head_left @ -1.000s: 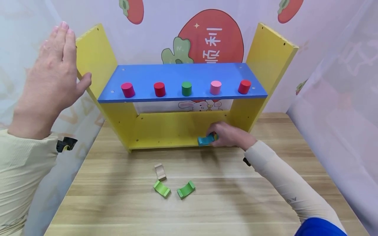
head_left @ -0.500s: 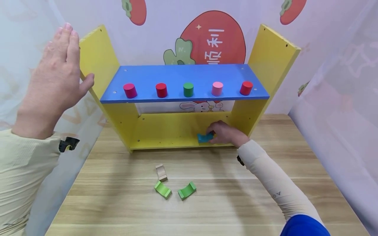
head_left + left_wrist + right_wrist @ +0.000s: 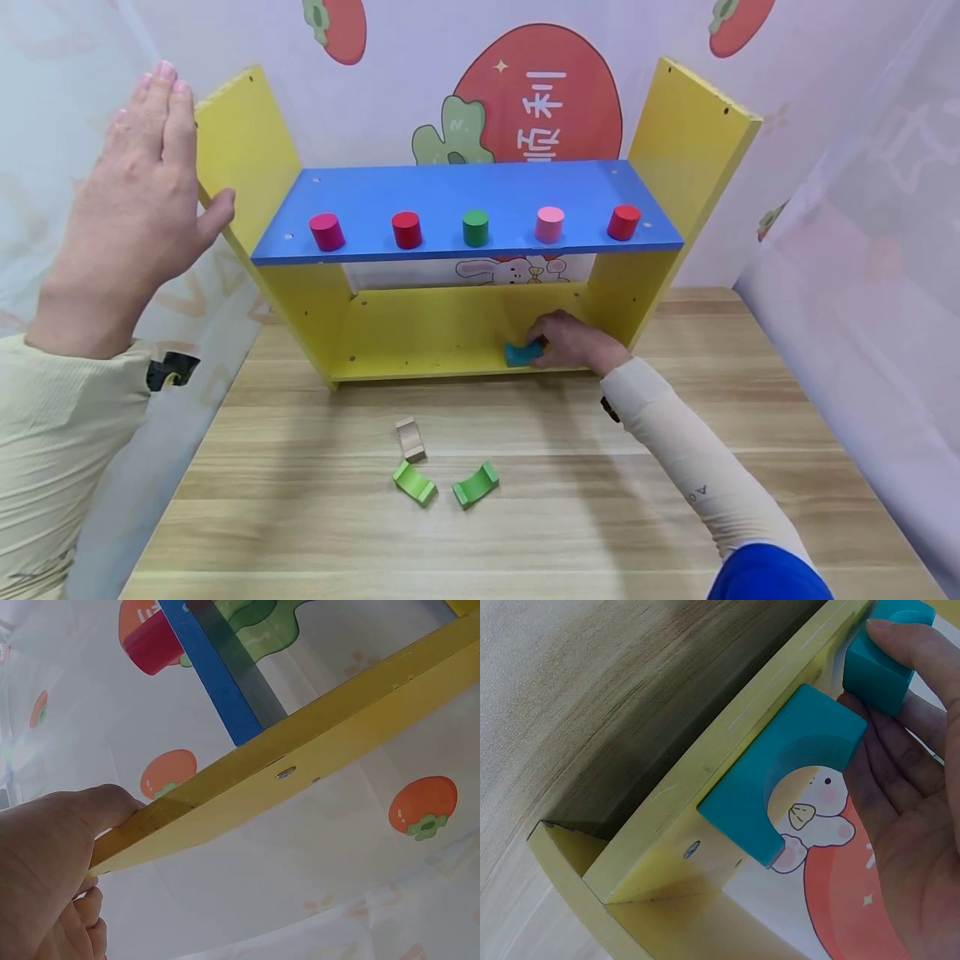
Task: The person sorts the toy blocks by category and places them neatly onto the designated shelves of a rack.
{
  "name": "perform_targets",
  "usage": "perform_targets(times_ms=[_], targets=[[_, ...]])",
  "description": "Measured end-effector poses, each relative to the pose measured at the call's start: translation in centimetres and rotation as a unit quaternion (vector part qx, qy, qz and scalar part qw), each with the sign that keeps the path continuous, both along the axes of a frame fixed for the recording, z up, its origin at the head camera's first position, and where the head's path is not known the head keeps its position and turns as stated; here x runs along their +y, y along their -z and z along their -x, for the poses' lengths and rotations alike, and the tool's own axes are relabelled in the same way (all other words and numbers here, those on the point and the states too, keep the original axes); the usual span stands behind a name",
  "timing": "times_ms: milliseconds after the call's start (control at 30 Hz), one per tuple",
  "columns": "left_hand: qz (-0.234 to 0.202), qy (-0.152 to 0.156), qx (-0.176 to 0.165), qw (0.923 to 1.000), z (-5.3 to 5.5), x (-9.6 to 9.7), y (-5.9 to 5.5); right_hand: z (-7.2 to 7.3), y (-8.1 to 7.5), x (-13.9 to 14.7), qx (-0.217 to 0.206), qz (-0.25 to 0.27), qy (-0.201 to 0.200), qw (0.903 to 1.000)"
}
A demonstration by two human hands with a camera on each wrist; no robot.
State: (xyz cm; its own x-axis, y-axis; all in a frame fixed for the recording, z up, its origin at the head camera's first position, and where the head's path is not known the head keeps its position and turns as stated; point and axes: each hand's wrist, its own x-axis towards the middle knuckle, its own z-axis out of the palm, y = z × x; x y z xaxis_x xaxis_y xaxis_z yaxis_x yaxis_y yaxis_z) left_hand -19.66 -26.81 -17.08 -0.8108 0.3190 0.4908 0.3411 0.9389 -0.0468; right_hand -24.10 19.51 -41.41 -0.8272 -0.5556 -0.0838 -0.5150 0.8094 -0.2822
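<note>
In the head view my left hand [image 3: 131, 200] is at the yellow side panel [image 3: 247, 125], fingers extended along its outer side. In the left wrist view, the panel's edge lies between my thumb and fingers. Low on the right, my right hand [image 3: 573, 343] pinches a teal block [image 3: 522, 354] at the yellow bottom shelf [image 3: 420, 325]. In the right wrist view, thumb and fingers hold this teal block [image 3: 881, 664]. A second teal block, a notched arch [image 3: 754, 784], stands on the shelf beside my fingertips; the hand hides it in the head view.
A row of several coloured cylinders stands on the blue shelf [image 3: 450, 187], among them a green cylinder [image 3: 476, 228]. Curved blocks lie on the wooden table [image 3: 637, 517]: a beige block [image 3: 410, 439], a lime block [image 3: 414, 483] and a green block [image 3: 476, 485].
My right hand has shifted slightly left and inward, bringing the teal block from the shelf's front edge to over the shelf. The left hand stays at the panel.
</note>
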Motion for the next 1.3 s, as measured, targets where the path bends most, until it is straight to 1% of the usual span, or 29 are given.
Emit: perform_targets(times_ms=[200, 333, 400, 500, 633, 733, 800, 933, 1067, 1167, 1300], targets=[[0.001, -0.001, 0.003, 1.0, 0.0, 0.0, 0.0, 0.3, 0.3, 0.2, 0.007, -0.013, -0.007, 0.9999], [0.003, -0.005, 0.004, 1.0, 0.0, 0.1, 0.0, 0.3, 0.5, 0.3, 0.002, -0.011, -0.008, 0.9999], [0.004, -0.006, 0.004, 1.0, 0.0, 0.1, 0.0, 0.3, 0.5, 0.3, -0.003, -0.006, -0.007, 0.9999], [0.005, -0.007, 0.006, 0.9999, 0.0, 0.1, 0.1, 0.2, 0.3, 0.3, -0.002, -0.013, -0.007, 0.9999], [0.004, -0.004, 0.011, 0.9999, 0.1, 0.2, 0.1, 0.0, -0.8, 0.2, 0.001, -0.025, -0.004, 0.9997], [0.003, 0.0, 0.018, 0.9998, 0.1, 0.1, 0.1, -0.3, -2.4, -0.1, -0.004, -0.022, -0.014, 0.9996], [0.001, 0.003, 0.021, 0.9998, 0.1, 0.1, 0.1, -0.6, -3.5, -0.5, -0.01, -0.02, -0.03, 0.9993], [-0.003, 0.004, 0.016, 0.9999, 0.1, 0.1, 0.2, -1.5, -5.1, -1.5, -0.006, -0.024, -0.071, 0.9972], [0.002, 0.001, 0.014, 0.9999, 0.2, 0.1, 0.2, -3.1, -5.8, -2.6, -0.006, -0.023, -0.116, 0.993], [0.008, -0.001, 0.014, 0.9999, 0.2, 0.1, 0.1, -4.5, -5.8, -3.4, -0.023, -0.024, -0.141, 0.9894], [0.008, -0.003, 0.011, 0.9999, 0.2, 0.2, 0.1, -6.4, -4.9, -4.4, -0.05, -0.033, -0.16, 0.9854]])
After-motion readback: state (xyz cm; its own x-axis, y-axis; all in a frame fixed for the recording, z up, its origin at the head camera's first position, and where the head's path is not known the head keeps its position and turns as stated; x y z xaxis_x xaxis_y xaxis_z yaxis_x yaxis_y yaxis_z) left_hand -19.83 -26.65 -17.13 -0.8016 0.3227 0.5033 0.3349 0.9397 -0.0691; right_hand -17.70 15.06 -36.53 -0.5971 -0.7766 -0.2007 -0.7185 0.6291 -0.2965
